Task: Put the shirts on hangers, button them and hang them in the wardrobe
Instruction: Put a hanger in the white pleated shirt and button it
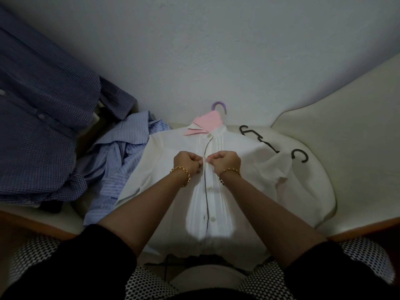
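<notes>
Far left of the white shirt (173, 191) lies a dark checked shirt (43, 118). A striped shirt (121, 161) is crumpled just beside the white shirt's left sleeve. The white shirt lies flat on a pale cushion (346, 137), front up, with a purple hanger (219, 106) hook poking out above its collar. At its front opening, below the top button, the left hand (187, 162) and right hand (225, 162) meet, fingers curled tight, each pinching one edge of the cloth. Right of the collar lie black hangers (299, 155), one partly under the shirt's right sleeve.
</notes>
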